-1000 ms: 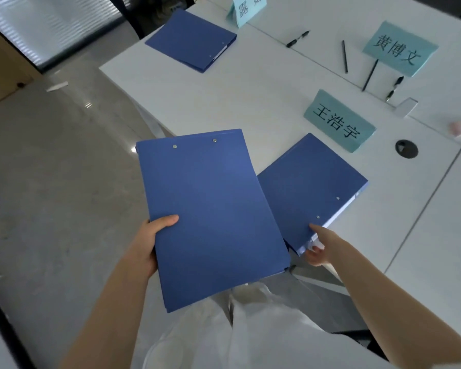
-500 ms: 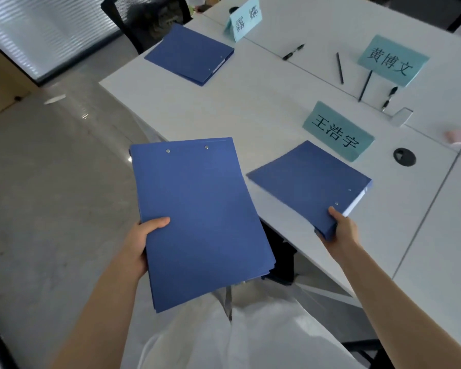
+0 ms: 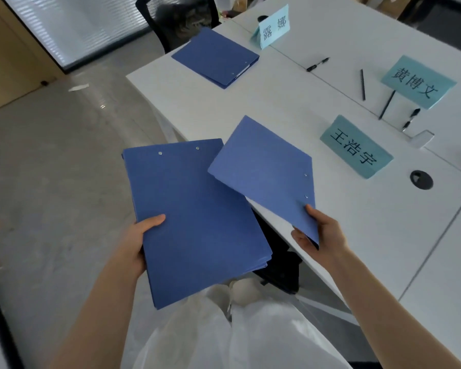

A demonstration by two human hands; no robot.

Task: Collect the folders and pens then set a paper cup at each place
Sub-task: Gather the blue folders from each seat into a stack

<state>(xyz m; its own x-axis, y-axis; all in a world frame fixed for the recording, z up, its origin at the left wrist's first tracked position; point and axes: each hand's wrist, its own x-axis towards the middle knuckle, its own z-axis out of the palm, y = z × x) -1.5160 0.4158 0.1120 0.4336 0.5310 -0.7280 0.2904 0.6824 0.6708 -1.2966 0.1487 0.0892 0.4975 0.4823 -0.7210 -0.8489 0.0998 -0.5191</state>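
Left hand (image 3: 137, 241) grips the stack of folders (image 3: 194, 222) at its left long edge, thumb on top, fingers hidden underneath. The stack is held off the table (image 3: 277, 107), over the floor, long axis running away from the person.

Right hand (image 3: 321, 235) pinches the loose folder (image 3: 264, 166) at its near right corner, thumb on top. The folder is tilted, clear of the table edge, its far left corner just overlapping the stack's upper right corner. It sits right of the stack, long axis skewed to the stack's.

My read: the next move is leftward, rotating the folder to square it onto the stack.

Still uncollected: far folder (image 3: 215, 57) at the table's far corner, pens (image 3: 317, 64) mid-table. No cups in view.
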